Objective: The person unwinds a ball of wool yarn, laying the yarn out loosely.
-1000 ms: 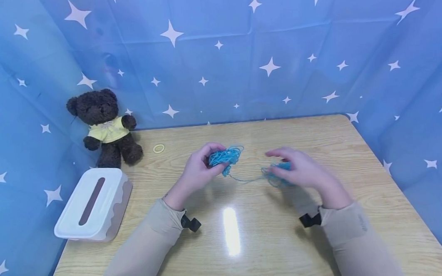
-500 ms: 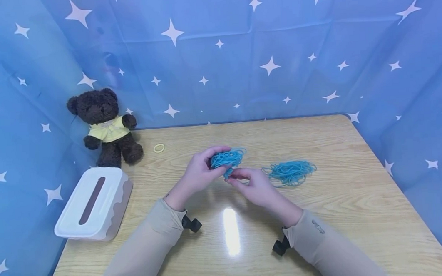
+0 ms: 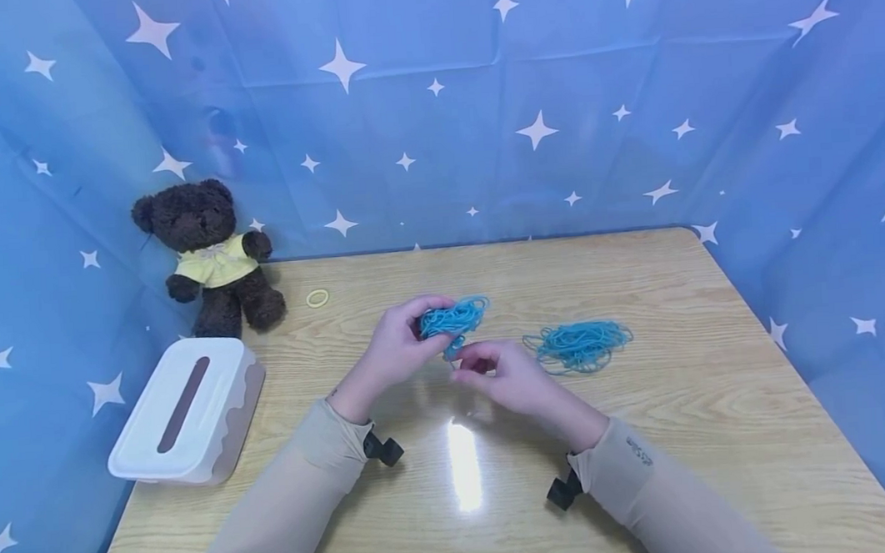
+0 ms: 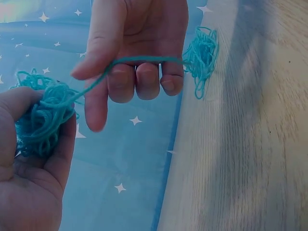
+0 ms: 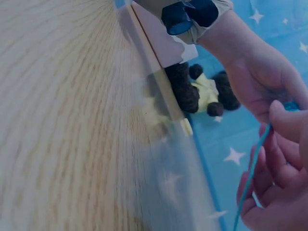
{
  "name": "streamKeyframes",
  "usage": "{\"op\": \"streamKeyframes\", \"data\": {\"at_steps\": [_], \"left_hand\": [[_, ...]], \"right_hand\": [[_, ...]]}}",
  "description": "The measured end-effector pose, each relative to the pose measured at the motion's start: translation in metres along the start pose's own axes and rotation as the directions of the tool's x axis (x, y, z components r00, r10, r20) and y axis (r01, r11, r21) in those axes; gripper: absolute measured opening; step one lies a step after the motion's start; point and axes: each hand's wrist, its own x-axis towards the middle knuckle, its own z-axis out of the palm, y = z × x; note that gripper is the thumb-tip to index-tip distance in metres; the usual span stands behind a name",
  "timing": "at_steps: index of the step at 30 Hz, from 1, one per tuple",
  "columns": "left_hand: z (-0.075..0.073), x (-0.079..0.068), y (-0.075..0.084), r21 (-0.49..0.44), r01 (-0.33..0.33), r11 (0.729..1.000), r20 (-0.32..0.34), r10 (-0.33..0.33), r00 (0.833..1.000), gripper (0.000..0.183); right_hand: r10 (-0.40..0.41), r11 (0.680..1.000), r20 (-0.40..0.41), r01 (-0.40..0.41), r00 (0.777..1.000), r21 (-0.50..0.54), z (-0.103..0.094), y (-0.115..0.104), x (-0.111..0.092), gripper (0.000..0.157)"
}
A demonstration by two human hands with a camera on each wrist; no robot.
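My left hand (image 3: 402, 343) grips a tangled bundle of turquoise yarn (image 3: 452, 318) between thumb and fingers, raised over the table. Close below that bundle, my right hand (image 3: 514, 377) has its thumb and index finger at the strand of yarn (image 4: 139, 58). In the left wrist view the strand leaves the bundle, passes between the right thumb and index finger and crosses the curled fingers. From there it leads to a second, loose pile of the same yarn (image 3: 581, 346), lying on the table to the right of my hands.
A white lidded box with a slot (image 3: 186, 407) stands at the table's left edge. Behind it a dark brown teddy bear (image 3: 212, 259) in a yellow shirt sits by the curtain (image 3: 468, 192). A small yellow ring (image 3: 318, 298) lies on the wooden table (image 3: 721, 429).
My right hand has moved left from above the yarn pile to just beneath the held bundle, uncovering the pile. Its thumb and index finger have since parted slightly. My left hand stays nearly still.
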Motion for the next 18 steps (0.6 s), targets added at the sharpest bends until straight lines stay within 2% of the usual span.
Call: {"op": "streamKeyframes", "data": {"at_steps": [6, 11, 18], "left_hand": [[-0.001, 0.000, 0.000, -0.012, 0.011, 1.000, 0.000, -0.011, 1.000, 0.040], [-0.002, 0.000, 0.001, -0.056, 0.037, 0.998, -0.017, -0.038, 0.999, 0.041], [-0.004, 0.002, 0.001, -0.058, 0.007, 0.998, -0.046, -0.009, 0.999, 0.044]], "right_hand": [[0.035, 0.999, -0.004, -0.035, 0.999, 0.019, -0.007, 0.000, -0.002, 0.022], [0.074, 0.996, -0.018, -0.074, 0.997, -0.039, -0.032, 0.001, -0.006, 0.016], [0.107, 0.986, -0.081, -0.117, 0.991, -0.117, -0.063, 0.006, -0.008, 0.015]]}}
